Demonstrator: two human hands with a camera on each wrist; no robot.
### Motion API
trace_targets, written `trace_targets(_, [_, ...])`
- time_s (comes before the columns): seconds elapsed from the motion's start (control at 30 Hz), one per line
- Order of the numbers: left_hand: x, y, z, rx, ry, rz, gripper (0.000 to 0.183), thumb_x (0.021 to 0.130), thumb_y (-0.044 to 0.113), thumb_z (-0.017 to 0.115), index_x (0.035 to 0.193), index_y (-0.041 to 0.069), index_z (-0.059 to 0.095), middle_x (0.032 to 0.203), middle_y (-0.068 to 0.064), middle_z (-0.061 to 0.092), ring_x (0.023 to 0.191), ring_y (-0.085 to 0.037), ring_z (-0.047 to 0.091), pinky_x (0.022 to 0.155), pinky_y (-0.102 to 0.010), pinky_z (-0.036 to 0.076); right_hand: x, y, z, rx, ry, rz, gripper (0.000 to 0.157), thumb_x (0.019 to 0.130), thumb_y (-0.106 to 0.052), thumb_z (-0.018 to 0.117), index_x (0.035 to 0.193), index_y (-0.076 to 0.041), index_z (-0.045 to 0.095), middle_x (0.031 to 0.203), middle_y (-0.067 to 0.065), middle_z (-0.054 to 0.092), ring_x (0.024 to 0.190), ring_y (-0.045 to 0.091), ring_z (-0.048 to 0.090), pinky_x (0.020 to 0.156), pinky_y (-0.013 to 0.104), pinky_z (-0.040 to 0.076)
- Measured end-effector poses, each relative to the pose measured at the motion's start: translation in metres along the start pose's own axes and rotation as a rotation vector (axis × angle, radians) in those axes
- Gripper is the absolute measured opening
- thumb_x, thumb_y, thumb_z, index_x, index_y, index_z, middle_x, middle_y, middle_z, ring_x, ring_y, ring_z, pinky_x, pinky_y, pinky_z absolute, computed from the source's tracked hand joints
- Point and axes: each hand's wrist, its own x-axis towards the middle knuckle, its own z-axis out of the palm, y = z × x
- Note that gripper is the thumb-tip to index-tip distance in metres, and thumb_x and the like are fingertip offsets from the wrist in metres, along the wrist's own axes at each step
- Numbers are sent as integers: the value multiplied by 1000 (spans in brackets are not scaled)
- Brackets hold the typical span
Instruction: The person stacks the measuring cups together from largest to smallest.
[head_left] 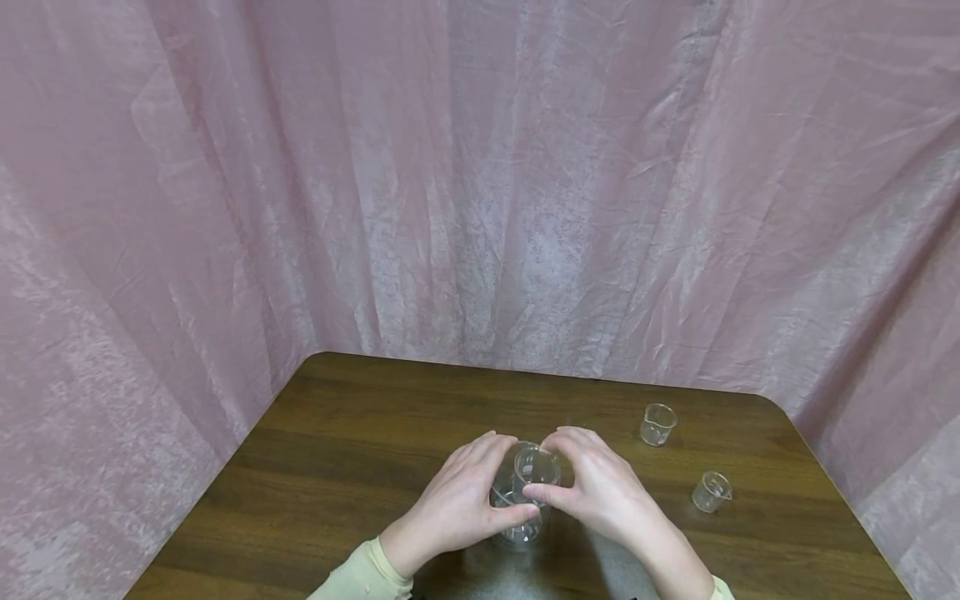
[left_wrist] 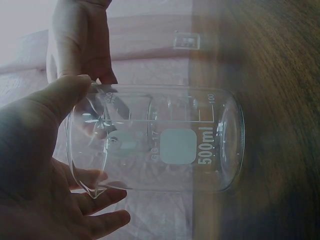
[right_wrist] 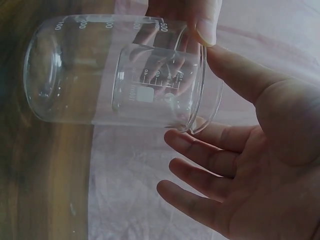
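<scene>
"What lay nearest us?"

"The left grip (head_left: pixel 453 502), curved round the large beaker (left_wrist: pixel 165 140) at its rim, and the right grip (head_left: pixel 606 487), thumb and finger pinching the smaller beaker (right_wrist: pixel 150 92) near its lip."

"And beyond?"

"We saw a pink curtain (head_left: pixel 487 208) behind and either side, then the brown wood-grain desk (head_left: pixel 360 433), round-cornered."

"Which step had we caught?"

"Nesting, we judged, though going in or out we couldn't tell. The large beaker was upright, apparently on the desk; the smaller hung partway inside, well above its floor."

"The next move?"

"We thought it called for a straight, slow path, glass clear of glass."

"Anything littler?"

"Off right, we noticed a far beaker (head_left: pixel 658 427) and, slightly smaller, a near beaker (head_left: pixel 711 493), standing apart."
</scene>
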Motion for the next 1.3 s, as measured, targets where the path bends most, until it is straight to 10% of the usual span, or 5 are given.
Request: trace_targets(1.3, [-1, -2, 1, -2, -21, -21, 81, 95, 65, 78, 154, 13, 56, 152, -1, 62, 154, -34, 48, 123, -60, 41, 27, -6, -15, -150, -211, -217, 48, 86, -44, 91, 120, -12, 79, 129, 1, 71, 128, 27, 64, 96, 53, 60])
